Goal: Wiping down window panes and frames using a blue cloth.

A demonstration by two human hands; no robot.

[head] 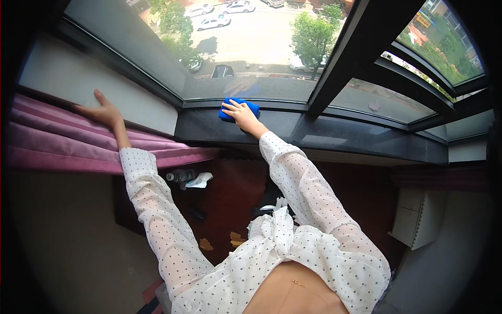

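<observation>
A folded blue cloth (251, 107) lies against the bottom of the window frame, on the dark window sill (282, 125). On top of it rests my right hand (244, 116), fingers spread over the fabric and pressing it down. My left hand (102, 112) is at the left, thumb and fingers apart, against the white side wall of the window recess (129, 104) and the upper edge of a pink curtain (78, 137); it grips nothing that I can see. Beyond the right hand stands the large window pane (251, 88), with a faint hand reflection in it.
Dark frame bars (333, 59) divide the window at the right. Below the sill, a plastic bottle (180, 175) and a white packet (200, 180) lie on a dark red surface (239, 192). A white cabinet (411, 218) stands at the lower right.
</observation>
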